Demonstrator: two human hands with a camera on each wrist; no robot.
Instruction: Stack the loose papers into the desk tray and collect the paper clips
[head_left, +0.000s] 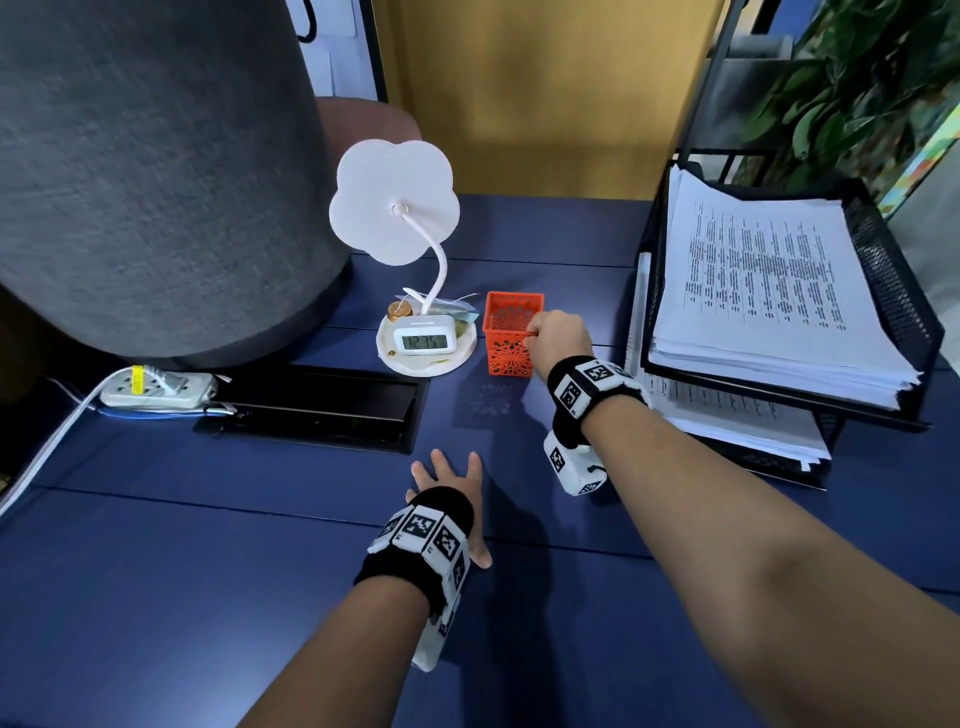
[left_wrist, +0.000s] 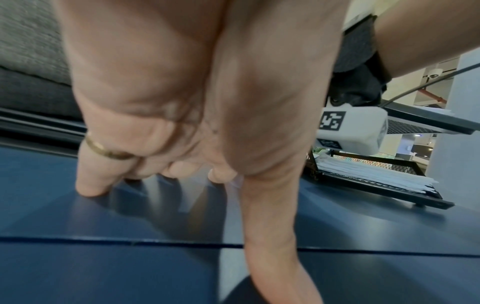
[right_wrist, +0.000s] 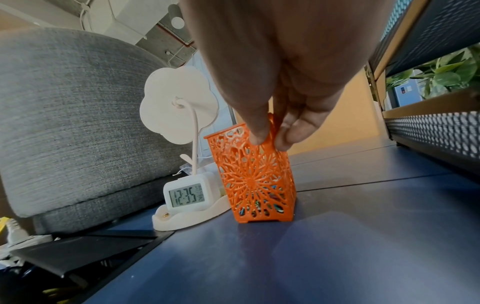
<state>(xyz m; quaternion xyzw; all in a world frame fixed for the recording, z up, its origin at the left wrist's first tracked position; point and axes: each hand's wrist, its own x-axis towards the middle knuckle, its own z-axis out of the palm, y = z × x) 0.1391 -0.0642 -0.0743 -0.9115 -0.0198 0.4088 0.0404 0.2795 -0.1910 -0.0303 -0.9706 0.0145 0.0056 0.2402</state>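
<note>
An orange lattice cup (head_left: 509, 332) (right_wrist: 255, 181) stands on the blue desk (head_left: 208, 571) beside a white clock lamp. Coloured paper clips (right_wrist: 259, 205) show through its lower holes. My right hand (head_left: 558, 340) (right_wrist: 270, 137) pinches the cup's near right rim between thumb and fingers. My left hand (head_left: 449, 486) (left_wrist: 155, 179) rests on the desk with fingers spread and straight, fingertips (left_wrist: 89, 189) touching the surface. A thick stack of printed papers (head_left: 769, 291) lies in the top black mesh desk tray (head_left: 893, 291). More papers (head_left: 737, 415) (left_wrist: 376, 176) lie in the tier below.
The white flower-shaped lamp with a digital clock (head_left: 421, 340) (right_wrist: 185, 196) sits left of the cup. A large grey fabric object (head_left: 156, 182) fills the back left. A power strip (head_left: 156, 389) and a black cable hatch (head_left: 317, 410) lie at the left. A plant (head_left: 872, 78) is behind the tray.
</note>
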